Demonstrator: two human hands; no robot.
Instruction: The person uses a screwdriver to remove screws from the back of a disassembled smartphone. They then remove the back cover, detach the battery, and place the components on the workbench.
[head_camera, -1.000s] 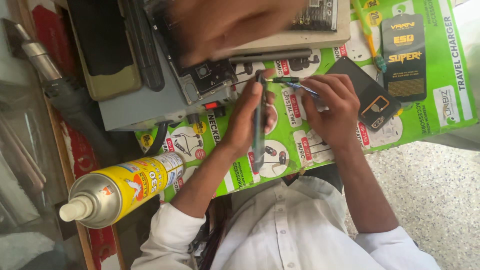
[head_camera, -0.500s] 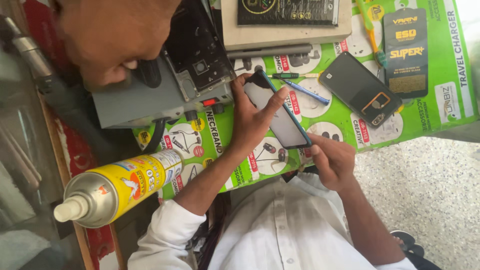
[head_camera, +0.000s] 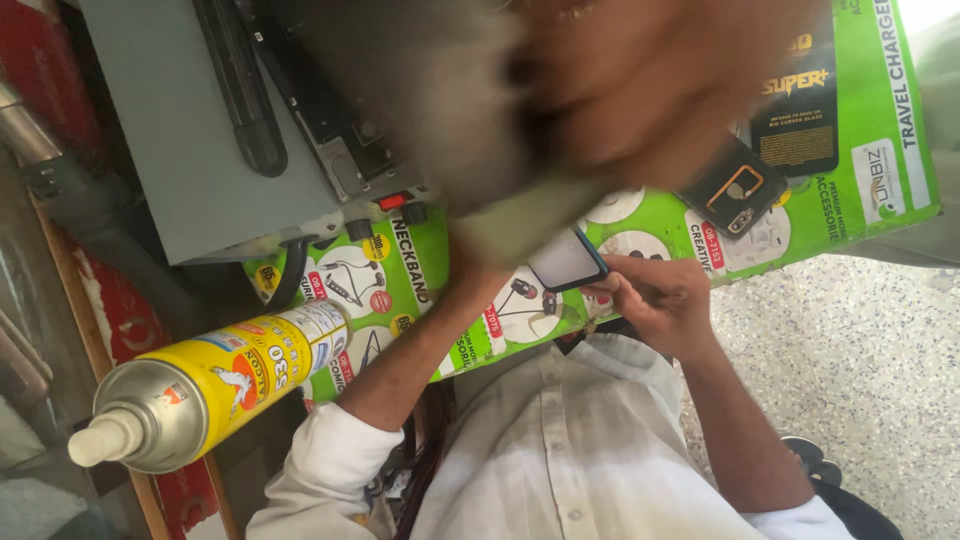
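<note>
- A big blurry hand (head_camera: 650, 90) is very close to the camera. I cannot tell which hand it is, or if it is open or shut.
- Under it, another person in a white shirt (head_camera: 560, 450) holds a phone (head_camera: 566, 258) in one hand (head_camera: 655, 300), over the green sheet (head_camera: 860, 120) on the worktop.
- A yellow spray can (head_camera: 215, 385) lies beside a grey box (head_camera: 170, 150).
- A black phone case (head_camera: 733, 190) lies on the green sheet.
</note>
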